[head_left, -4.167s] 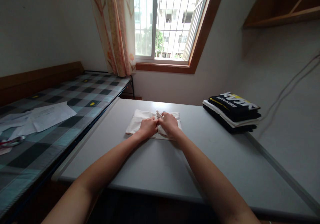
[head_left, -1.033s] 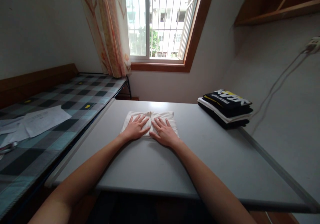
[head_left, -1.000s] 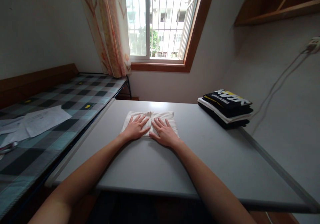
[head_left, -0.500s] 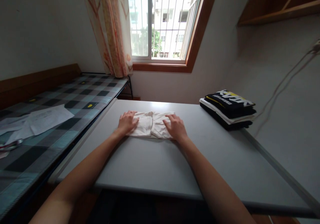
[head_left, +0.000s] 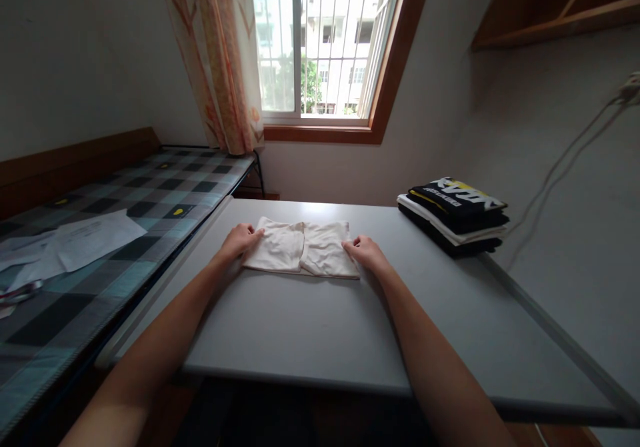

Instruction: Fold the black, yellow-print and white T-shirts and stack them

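Observation:
A folded white cloth (head_left: pixel 327 250) lies flat on the pale table (head_left: pixel 295 327), its long side running left to right, with a seam or gap down its middle. My left hand (head_left: pixel 240 239) pinches the cloth's left edge between thumb and fingers. At the opposite end, the fingertips of my right hand (head_left: pixel 367 252) are closed on the right edge. Some creases show on the cloth's right half.
A stack of folded dark and white clothes (head_left: pixel 455 215) sits at the table's back right, near the wall. On the left is a bed with a checked cover (head_left: pixel 200 186) and papers (head_left: pixel 95 237). A curtain (head_left: pixel 225 67) hangs beside the window.
Both hands have moved outward from the top of the cloth to its two ends. Their spread fingers have closed on the edges, and more of the cloth shows.

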### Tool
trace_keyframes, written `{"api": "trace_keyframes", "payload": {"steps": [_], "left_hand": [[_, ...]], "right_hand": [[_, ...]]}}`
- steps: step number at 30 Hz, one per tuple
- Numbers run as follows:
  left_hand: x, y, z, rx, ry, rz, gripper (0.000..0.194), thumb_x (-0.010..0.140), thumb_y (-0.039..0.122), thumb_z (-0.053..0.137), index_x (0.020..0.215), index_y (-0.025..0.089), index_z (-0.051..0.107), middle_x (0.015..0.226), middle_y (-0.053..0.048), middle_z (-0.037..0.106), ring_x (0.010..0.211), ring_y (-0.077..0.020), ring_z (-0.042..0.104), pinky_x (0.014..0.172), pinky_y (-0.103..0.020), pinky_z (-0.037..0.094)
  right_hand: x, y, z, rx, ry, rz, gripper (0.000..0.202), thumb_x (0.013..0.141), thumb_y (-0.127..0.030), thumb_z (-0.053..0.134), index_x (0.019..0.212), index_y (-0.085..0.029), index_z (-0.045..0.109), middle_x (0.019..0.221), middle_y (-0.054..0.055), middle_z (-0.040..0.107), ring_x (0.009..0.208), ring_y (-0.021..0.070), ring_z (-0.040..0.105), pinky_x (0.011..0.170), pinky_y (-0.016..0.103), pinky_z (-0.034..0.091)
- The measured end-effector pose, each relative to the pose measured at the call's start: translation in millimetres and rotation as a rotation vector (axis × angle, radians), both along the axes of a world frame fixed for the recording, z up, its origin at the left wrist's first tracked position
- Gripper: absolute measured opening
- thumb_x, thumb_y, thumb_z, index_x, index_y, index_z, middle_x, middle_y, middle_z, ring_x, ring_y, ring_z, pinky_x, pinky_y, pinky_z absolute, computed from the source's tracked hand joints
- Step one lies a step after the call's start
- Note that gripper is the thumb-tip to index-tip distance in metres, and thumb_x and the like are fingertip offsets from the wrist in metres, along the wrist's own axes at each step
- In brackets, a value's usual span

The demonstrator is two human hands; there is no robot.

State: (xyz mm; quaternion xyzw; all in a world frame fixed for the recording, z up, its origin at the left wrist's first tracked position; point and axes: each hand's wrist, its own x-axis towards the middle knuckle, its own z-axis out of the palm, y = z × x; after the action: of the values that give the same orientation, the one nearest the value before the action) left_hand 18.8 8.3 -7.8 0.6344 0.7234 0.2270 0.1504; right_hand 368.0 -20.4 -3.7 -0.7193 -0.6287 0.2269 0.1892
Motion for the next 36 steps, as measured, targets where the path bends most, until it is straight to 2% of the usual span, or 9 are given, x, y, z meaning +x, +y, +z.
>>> {"api": "trace_keyframes", "payload": {"steps": [2,5,12,14,17,20,22,27,36], "left_hand": [[-0.3,1.4,0.4,0.047,-0.167,0.015,0.034,0.072,0.045,0.066,0.091,0.018,0.061,0.073,-0.005,0.064,0.071,-0.0208,0.063,0.06,-0.025,0.044],[0.5,-0.6,3.6,0.055,-0.422,-0.024,0.053,0.065,0.036,0.071,0.114,0.019,0.055,0.07,0.001,0.061,0.064,-0.0165,0.06,0.058,-0.023,0.045],[28.0,-16.2,1.7,-0.138,-0.782,-0.252,0.062,0.065,0.046,0.075,0.117,0.02,0.056,0.067,0.005,0.058,0.051,-0.0086,0.051,0.048,-0.018,0.038],[41.1,-21.5,-0.3,-0.209,-0.844,-0.312,0.062,0.064,0.046,0.078,0.117,0.02,0.057,0.072,0.003,0.06,0.054,-0.0088,0.054,0.049,-0.018,0.042],[56.0,-26.2,-2.6,-0.292,-0.911,-0.354,0.058,0.068,0.054,0.075,0.112,0.02,0.061,0.084,-0.002,0.066,0.062,-0.0118,0.061,0.051,-0.021,0.047],[61.4,-26.6,-5.0,-0.319,-1.051,-0.337,0.062,0.078,0.07,0.058,0.11,0.017,0.063,0.095,-0.009,0.07,0.072,-0.0176,0.067,0.057,-0.026,0.053],[60.8,-26.1,-6.4,-0.306,-1.112,-0.316,0.064,0.08,0.071,0.056,0.109,0.014,0.064,0.099,-0.012,0.071,0.081,-0.0216,0.069,0.067,-0.03,0.056],[57.4,-27.8,-4.3,-0.266,-1.029,-0.33,0.056,0.069,0.042,0.081,0.113,0.013,0.063,0.108,-0.011,0.072,0.09,-0.0226,0.069,0.08,-0.03,0.055],[60.7,-30.2,6.0,-0.436,-1.248,-0.387,0.043,0.089,0.042,0.062,0.118,0.01,0.063,0.109,-0.015,0.072,0.095,-0.0226,0.069,0.083,-0.029,0.054]], "right_hand": [[0.4,2.0,-2.9,0.001,0.137,-0.005,0.034,0.079,-0.043,0.059,0.096,-0.014,0.062,0.085,0.009,0.07,0.076,0.0211,0.065,0.063,0.026,0.046],[0.7,3.5,-2.4,0.018,0.365,-0.024,0.05,0.075,-0.035,0.064,0.119,-0.015,0.05,0.078,0.003,0.065,0.063,0.0171,0.061,0.055,0.024,0.046],[17.9,-4.0,32.2,0.15,0.797,-0.117,0.055,0.073,-0.031,0.067,0.123,-0.019,0.047,0.076,-0.001,0.063,0.063,0.0154,0.061,0.055,0.024,0.049],[15.3,-9.6,42.9,0.209,0.891,-0.069,0.058,0.075,-0.036,0.066,0.128,-0.021,0.046,0.079,0.0,0.066,0.067,0.0164,0.064,0.059,0.026,0.051],[-7.2,-19.8,51.0,0.274,0.979,0.182,0.062,0.085,-0.046,0.056,0.139,-0.022,0.039,0.092,0.004,0.071,0.086,0.0188,0.068,0.074,0.031,0.054],[-37.4,-27.8,45.9,0.26,0.939,0.511,0.058,0.089,-0.052,0.05,0.138,-0.022,0.045,0.111,0.01,0.071,0.107,0.0208,0.065,0.09,0.037,0.051],[-50.6,-29.6,36.4,0.263,0.817,0.614,0.052,0.087,-0.052,0.056,0.128,-0.02,0.056,0.116,0.011,0.07,0.11,0.0219,0.064,0.093,0.039,0.049],[-53.9,-25.7,12.2,0.365,0.467,0.554,0.032,0.087,-0.042,0.058,0.104,-0.017,0.07,0.102,0.008,0.073,0.094,0.0196,0.066,0.088,0.036,0.05],[-49.0,-17.3,1.0,0.551,0.346,0.461,0.025,0.089,-0.038,0.057,0.101,-0.02,0.07,0.104,0.01,0.068,0.1,0.0216,0.062,0.092,0.04,0.048]]}}
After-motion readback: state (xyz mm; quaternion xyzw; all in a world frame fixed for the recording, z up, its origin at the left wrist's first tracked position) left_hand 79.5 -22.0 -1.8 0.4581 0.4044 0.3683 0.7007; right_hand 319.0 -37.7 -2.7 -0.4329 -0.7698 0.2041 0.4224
